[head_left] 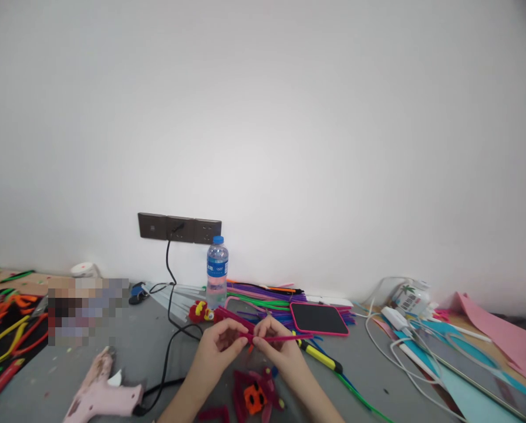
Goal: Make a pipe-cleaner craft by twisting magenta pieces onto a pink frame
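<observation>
A magenta pipe cleaner [292, 337] is pinched between my two hands, its free end sticking out to the right. My left hand [221, 349] closes thumb and forefinger on it, and my right hand [278, 349] grips it right beside, fingertips almost meeting. More dark red fuzzy strands [234, 319] show behind the fingers; whether they join the held piece I cannot tell. Below, between my wrists, lies a fuzzy dark red figure with an orange piece [255, 399] marked with black spots. A short dark red fuzzy piece [214, 415] sits by my left forearm.
A pink glue gun [104, 396] with a black cord lies left. A water bottle [218, 273] stands by the wall. Behind my hands are pipe cleaners [263, 294] and a phone [319, 318]. A yellow-black cutter [320, 355] lies right, with cables [377, 341] and coloured paper [492, 335] beyond.
</observation>
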`<state>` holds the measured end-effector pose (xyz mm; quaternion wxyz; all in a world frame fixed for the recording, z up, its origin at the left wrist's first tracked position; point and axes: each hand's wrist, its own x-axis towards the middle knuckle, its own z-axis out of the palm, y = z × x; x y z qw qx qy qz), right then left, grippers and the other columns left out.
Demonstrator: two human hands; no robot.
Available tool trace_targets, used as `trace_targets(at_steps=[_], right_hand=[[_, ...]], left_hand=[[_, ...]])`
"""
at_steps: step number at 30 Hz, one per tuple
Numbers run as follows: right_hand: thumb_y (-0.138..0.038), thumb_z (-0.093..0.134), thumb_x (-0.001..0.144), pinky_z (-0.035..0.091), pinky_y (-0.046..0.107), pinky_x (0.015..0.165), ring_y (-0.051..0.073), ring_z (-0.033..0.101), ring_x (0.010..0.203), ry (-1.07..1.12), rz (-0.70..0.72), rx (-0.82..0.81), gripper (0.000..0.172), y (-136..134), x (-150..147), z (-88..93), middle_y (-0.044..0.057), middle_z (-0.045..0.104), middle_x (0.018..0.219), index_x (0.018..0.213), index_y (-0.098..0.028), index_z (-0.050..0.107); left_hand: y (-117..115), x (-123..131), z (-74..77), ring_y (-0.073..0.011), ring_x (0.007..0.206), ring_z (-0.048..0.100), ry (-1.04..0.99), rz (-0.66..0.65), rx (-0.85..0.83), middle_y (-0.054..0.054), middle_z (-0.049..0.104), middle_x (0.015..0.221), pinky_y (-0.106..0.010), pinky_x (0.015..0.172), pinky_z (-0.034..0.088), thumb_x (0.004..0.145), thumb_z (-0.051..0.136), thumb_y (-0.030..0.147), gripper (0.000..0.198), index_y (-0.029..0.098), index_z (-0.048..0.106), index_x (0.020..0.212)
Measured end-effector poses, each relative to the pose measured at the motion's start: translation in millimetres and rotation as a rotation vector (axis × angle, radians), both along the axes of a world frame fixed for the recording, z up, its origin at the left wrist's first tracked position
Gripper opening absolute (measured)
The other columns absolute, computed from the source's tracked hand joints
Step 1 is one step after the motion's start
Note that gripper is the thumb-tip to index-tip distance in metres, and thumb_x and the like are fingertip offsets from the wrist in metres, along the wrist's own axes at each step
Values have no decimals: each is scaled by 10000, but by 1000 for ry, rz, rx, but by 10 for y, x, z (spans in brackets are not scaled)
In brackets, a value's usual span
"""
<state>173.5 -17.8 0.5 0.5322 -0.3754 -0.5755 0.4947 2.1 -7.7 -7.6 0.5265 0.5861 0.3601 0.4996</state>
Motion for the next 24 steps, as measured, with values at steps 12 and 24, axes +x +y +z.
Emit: trace_targets(at_steps=[12,24], right_hand=[[-390,733,756,414,263,607,156,524,671,54,12,3,247,-9,34,-24,2,563,751,716,-197,583],[-408,727,763,440,273,673,164,569,702,109,34,-72,234,-65,30,50,23,628,807,727,-190,652]], left_hand=[[23,-23,22,-142,621,525,-28,31,-55,11,602,646,-217,582,393,698,760,366,224,169,681,768],[-30,-26,148,-136,610,536,-100,71,-86,22,614,638,-218,600,414,676,778,401,251,178,676,728]])
